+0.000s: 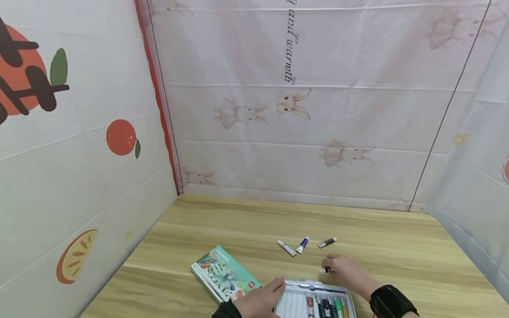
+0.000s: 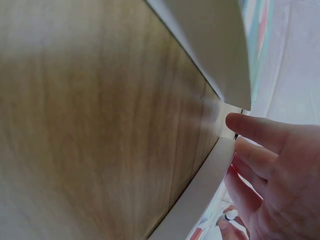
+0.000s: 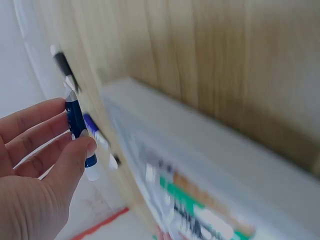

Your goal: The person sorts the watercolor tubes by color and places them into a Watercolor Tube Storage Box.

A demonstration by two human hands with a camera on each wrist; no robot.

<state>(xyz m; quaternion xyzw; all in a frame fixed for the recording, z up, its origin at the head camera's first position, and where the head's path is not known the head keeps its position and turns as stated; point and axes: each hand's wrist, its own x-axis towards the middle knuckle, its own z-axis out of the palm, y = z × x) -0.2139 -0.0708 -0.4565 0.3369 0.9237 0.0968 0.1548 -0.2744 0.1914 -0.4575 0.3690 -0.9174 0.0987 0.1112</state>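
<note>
My right hand (image 1: 352, 273) pinches a dark blue paint tube (image 3: 75, 119) with a white cap between thumb and fingers, above the table behind the paint tray. The white plastic tray (image 1: 290, 305) has slots; red, black, green and ochre paint tubes (image 1: 326, 309) lie in its right part, and a thin paintbrush (image 1: 317, 288) lies along its far side. At the tray's left edge rests my left hand (image 1: 262, 302), fingers extended against the side. Beyond the tray lie three loose paint tubes: a white one (image 1: 286, 248), a purple one (image 1: 303, 245) and a dark brown one (image 1: 327, 243).
A green illustrated cardboard box (image 1: 225, 275) lies left of the tray, close to my left hand. The wooden table (image 1: 168, 269) is bordered by printed cloth walls (image 1: 254, 168) at the back and on both sides.
</note>
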